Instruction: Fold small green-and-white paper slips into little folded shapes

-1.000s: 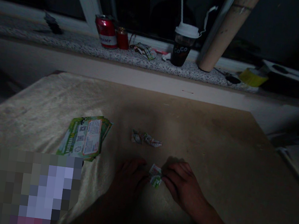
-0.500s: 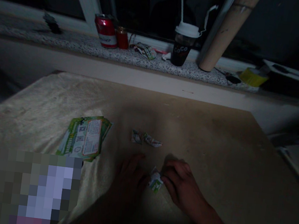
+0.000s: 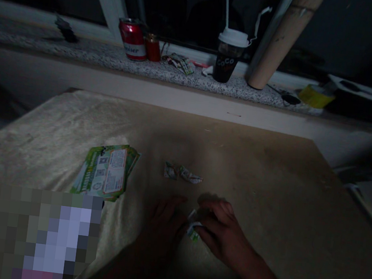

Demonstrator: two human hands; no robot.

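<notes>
A small piece of folded printed paper (image 3: 193, 234), green and white, is between my two hands on the table. My right hand (image 3: 221, 227) pinches its right side between thumb and fingertips, covering part of it. In deep shadow, my left hand (image 3: 165, 220) holds the paper's left edge near the thumb, its other fingers curved forward over the table. Just beyond the hands lie two small folded paper pieces, a squarish one (image 3: 171, 170) and a pointed one (image 3: 190, 175). To the left is a stack of green printed leaflets (image 3: 105, 172).
Along the granite windowsill (image 3: 94, 58) stand a red can (image 3: 133, 40), a small red jar (image 3: 153, 48), a lidded drink cup (image 3: 228, 56) with a straw and a cardboard tube (image 3: 280, 45). Yellow tape (image 3: 316, 96) sits farther right. A pixelated patch hides the table's lower left.
My right hand has shifted slightly left over the paper, and its right edge now lifts or folds over, showing a pale side. My left hand has moved slightly right. The other papers stay put.
</notes>
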